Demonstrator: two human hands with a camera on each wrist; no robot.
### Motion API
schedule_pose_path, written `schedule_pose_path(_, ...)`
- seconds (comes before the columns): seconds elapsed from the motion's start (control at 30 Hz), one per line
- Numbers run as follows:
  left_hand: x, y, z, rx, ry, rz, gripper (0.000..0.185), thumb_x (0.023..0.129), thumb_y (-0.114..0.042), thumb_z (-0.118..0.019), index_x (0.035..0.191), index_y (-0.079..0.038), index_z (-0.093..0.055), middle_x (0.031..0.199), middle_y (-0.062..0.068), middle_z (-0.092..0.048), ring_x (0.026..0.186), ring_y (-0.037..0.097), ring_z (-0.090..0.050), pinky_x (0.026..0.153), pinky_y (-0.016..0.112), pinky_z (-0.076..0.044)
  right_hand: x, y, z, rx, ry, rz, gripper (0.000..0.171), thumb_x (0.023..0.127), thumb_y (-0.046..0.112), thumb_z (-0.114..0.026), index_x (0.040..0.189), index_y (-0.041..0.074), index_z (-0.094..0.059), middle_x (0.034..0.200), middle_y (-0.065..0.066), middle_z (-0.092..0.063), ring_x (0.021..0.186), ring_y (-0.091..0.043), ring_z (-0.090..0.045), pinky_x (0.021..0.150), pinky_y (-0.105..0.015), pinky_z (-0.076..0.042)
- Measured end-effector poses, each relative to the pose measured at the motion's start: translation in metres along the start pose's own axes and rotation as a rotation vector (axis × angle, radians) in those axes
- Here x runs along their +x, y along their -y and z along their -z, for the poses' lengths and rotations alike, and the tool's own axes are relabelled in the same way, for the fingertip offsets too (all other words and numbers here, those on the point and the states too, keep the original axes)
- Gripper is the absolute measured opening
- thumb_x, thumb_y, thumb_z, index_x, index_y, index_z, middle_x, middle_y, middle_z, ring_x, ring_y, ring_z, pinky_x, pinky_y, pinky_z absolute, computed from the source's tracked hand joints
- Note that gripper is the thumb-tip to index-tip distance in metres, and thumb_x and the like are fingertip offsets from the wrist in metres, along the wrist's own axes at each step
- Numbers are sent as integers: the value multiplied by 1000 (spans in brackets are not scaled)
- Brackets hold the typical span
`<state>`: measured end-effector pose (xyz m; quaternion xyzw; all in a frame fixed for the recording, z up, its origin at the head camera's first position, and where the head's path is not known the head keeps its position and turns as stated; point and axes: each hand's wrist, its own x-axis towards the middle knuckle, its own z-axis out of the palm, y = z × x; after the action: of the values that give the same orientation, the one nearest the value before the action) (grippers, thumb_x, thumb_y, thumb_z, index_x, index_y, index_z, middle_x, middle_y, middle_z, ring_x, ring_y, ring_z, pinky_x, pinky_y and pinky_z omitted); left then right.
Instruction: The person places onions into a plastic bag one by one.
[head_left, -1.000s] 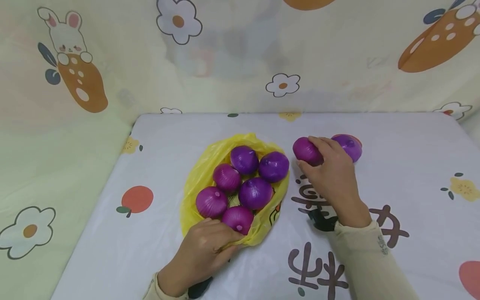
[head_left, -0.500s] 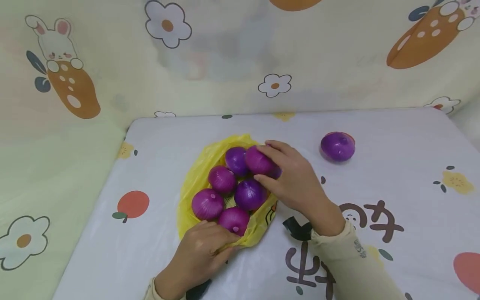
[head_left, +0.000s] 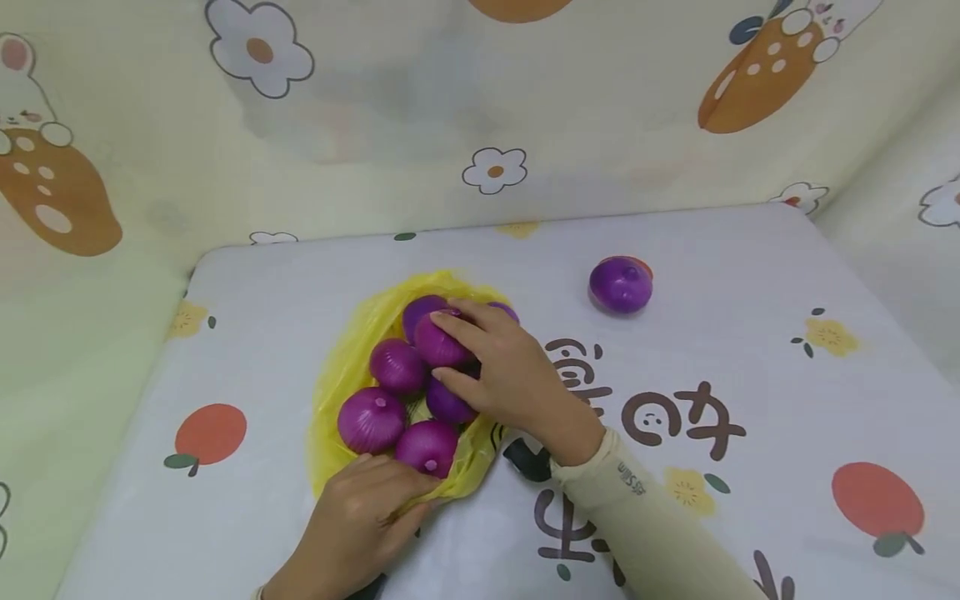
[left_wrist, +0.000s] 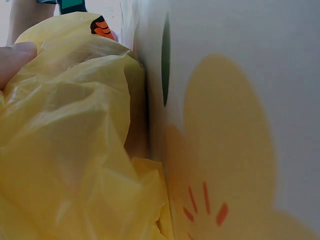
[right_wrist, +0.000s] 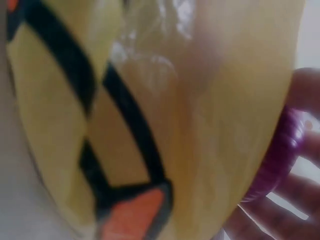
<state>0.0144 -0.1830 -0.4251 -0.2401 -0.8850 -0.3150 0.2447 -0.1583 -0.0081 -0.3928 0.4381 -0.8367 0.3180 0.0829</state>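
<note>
Leftmost, the left hand (head_left: 352,525) pinched the near rim of the yellow bag (head_left: 333,371), holding it flat on the table (head_left: 750,275). Right hand (head_left: 510,375) gripped a purple onion (head_left: 437,343) over the bagged heap, apparently resting on others. Lone onion (head_left: 620,285) sat well apart, right. Risk: released on that mound, it might roll out over the slack rim.

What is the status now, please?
Right hand holds one purple onion over the yellow bag. Left hand grips bag edge. One onion on the table. Nothing in the way.
</note>
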Motion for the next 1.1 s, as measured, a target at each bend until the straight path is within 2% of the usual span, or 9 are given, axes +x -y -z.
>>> schedule_pose_path(0.17, -5, 2, 4, 7, -6, 14, 24, 101, -36, -69, 99, -15, -81, 89, -8, -77, 79, 8, -68, 78, 22, -54, 3, 4, -7, 18, 28, 3, 53, 94, 33, -75, 141, 12, -66, 147, -16, -59, 133, -32, -58, 107, -47, -51)
schedule_pose_path(0.37, -3, 2, 0, -12, 7, 36, 34, 103, -43, -62, 99, -16, -81, 90, -10, -77, 80, 6, -68, 80, 21, -55, 2, 2, -4, 8, 75, -31, 55, 94, 34, -75, 144, 14, -64, 150, -15, -56, 135, -32, -56, 109, -47, -50)
schedule_pose_path(0.43, -3, 3, -2, -17, 2, 25, 35, 103, -44, -61, 99, -15, -81, 89, -10, -77, 79, 5, -68, 79, 20, -54, 0, -1, -1, 8, 68, -44, 56, 94, 35, -74, 145, 13, -63, 150, -15, -55, 136, -32, -54, 109, -46, -50)
schedule_pose_path(0.73, -1, 11, -5, -28, -78, -103, 33, 105, -39, -61, 98, -13, -80, 86, -8, -76, 79, 9, -68, 75, 26, -51, -12, -35, 30, -2, -99, -192, 57, 95, 34, -73, 145, 9, -61, 151, -16, -55, 140, -33, -52, 114, -52, -44)
schedule_pose_path(0.93, -2, 9, -3, -32, -61, -83, 36, 107, -41, -57, 97, -14, -79, 86, -9, -76, 79, 8, -67, 76, 24, -51, -19, -73, 51, -35, -190, -335, 59, 93, 27, -73, 145, 5, -59, 149, -21, -55, 140, -38, -49, 117, -56, -38)
schedule_pose_path(1.1, -1, 9, -9, -46, -74, -91, 36, 107, -40, -56, 97, -14, -79, 86, -8, -76, 79, 9, -68, 76, 23, -51, -22, -102, 64, -94, -251, -422, 58, 89, 19, -77, 142, 3, -61, 148, -26, -54, 138, -44, -49, 113, -61, -41)
